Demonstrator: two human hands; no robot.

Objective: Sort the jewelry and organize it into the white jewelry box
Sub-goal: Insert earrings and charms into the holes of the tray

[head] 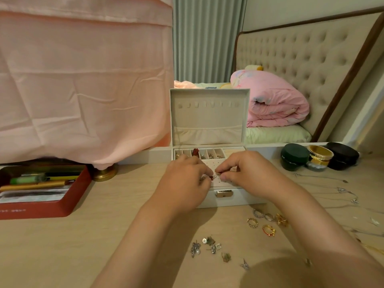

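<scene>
White jewelry box (207,121) stands open, lid upright; a red earring (211,177) is pinched over its holed panel. Rings (281,220) at its 5 o'clock, earrings (210,241) 6, necklaces (341,190) 3.

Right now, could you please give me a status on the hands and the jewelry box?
Left hand and right hand pinch a small earring over the stud panel. White jewelry box open, lid upright. Rings and earrings loose on table; nothing blocking.
</scene>
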